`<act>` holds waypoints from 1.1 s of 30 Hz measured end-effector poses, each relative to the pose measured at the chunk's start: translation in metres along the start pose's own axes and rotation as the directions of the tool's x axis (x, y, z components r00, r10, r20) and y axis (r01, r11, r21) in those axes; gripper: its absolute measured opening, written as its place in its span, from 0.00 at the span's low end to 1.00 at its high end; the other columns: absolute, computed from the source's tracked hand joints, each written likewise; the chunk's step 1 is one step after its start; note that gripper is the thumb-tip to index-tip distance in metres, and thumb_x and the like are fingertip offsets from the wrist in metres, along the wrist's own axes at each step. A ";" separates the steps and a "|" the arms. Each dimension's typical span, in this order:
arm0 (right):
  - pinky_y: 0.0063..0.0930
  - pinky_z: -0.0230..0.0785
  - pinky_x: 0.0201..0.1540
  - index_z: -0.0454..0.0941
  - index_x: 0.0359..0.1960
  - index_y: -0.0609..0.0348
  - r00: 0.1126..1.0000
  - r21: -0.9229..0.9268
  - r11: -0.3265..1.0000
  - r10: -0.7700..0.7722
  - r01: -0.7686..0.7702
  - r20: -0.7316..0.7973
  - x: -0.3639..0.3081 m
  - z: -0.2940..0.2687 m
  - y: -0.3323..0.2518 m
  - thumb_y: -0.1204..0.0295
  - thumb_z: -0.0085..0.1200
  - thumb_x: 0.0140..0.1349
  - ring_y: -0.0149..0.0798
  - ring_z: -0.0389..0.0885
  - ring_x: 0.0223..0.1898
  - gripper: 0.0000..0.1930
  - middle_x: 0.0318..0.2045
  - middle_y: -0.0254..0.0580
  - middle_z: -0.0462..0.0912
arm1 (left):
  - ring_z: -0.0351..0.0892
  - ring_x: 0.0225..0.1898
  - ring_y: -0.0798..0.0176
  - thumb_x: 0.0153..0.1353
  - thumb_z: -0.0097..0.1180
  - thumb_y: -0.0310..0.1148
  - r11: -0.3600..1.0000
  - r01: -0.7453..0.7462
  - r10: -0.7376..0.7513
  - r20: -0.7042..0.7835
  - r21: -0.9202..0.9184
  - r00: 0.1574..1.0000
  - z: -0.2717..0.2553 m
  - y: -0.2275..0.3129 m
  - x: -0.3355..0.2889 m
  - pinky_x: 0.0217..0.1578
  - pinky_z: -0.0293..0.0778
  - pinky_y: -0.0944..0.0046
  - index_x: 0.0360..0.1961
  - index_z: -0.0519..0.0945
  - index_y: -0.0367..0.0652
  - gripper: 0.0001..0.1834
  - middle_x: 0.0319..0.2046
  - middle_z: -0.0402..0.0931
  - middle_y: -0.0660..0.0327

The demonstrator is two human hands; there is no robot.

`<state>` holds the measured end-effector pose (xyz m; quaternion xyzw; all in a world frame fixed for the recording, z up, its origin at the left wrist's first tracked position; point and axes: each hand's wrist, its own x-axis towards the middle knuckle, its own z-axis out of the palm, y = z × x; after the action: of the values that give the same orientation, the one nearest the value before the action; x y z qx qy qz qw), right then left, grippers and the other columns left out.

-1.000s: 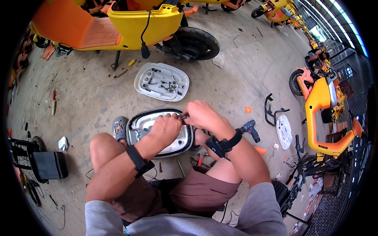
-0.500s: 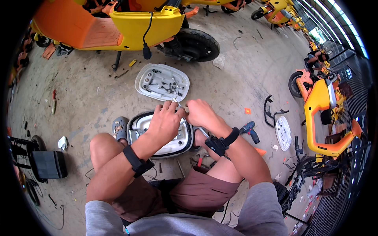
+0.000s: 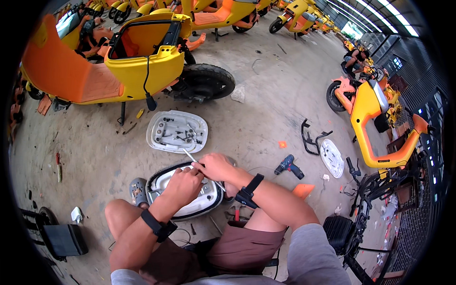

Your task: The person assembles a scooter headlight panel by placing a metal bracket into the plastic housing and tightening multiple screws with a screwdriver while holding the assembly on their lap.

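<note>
My right hand (image 3: 214,167) is closed around a slim pale rod (image 3: 189,155), whose end sticks out beyond the fingers; its exact kind I cannot tell. Right beside it, my left hand (image 3: 182,187) has its fingers curled in, and what they pinch is hidden. Both hands are over a white shell (image 3: 205,197) with a thick black rim, lying hollow side up between my feet. Just beyond it, a white tray-like cover (image 3: 177,131) holds several bolts and small dark parts.
A yellow and orange scooter (image 3: 142,71) stands ahead on the left. To the right lie a cordless drill (image 3: 289,166), a black tubular bracket (image 3: 311,138) and another white cover (image 3: 332,158). A red-handled tool (image 3: 58,167) is at far left. Another person (image 3: 355,61) crouches in the background.
The view has tilted up and shifted right, showing more scooters. Both hands stay close together over the shell; more of the pale rod now shows past my right fingers.
</note>
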<state>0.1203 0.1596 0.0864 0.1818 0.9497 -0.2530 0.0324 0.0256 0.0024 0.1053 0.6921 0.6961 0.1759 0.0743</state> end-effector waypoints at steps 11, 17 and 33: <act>0.46 0.72 0.41 0.82 0.26 0.59 0.911 0.448 0.865 0.350 -0.224 -0.220 -0.003 0.033 -0.005 0.53 0.37 0.71 0.55 0.83 0.33 0.27 0.24 0.48 0.84 | 0.80 0.41 0.50 0.56 0.62 0.33 0.996 0.041 -0.040 0.013 -0.082 0.999 -0.023 -0.006 -0.021 0.44 0.74 0.52 0.37 0.82 0.40 0.10 0.35 0.80 0.56; 0.41 0.75 0.39 0.76 0.53 0.60 0.749 0.509 0.819 0.508 -0.265 -0.426 0.011 0.050 0.018 0.63 0.43 0.72 0.49 0.85 0.29 0.17 0.41 0.47 0.84 | 0.80 0.41 0.50 0.57 0.61 0.34 0.989 0.118 -0.119 -0.007 -0.093 0.993 -0.031 -0.008 -0.021 0.44 0.75 0.52 0.40 0.82 0.41 0.11 0.36 0.80 0.56; 0.48 0.71 0.30 0.84 0.24 0.57 0.974 0.039 0.998 0.064 -0.057 -0.216 -0.001 -0.004 0.014 0.55 0.50 0.66 0.59 0.80 0.26 0.21 0.20 0.54 0.80 | 0.82 0.37 0.51 0.57 0.57 0.32 1.000 0.030 -0.030 0.005 0.002 1.000 -0.015 -0.004 -0.025 0.38 0.77 0.53 0.33 0.80 0.39 0.08 0.33 0.79 0.54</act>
<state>0.1265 0.1721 0.0835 0.2376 0.9373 -0.2462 -0.0667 0.0172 -0.0244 0.1146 0.6821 0.7063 0.1724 0.0782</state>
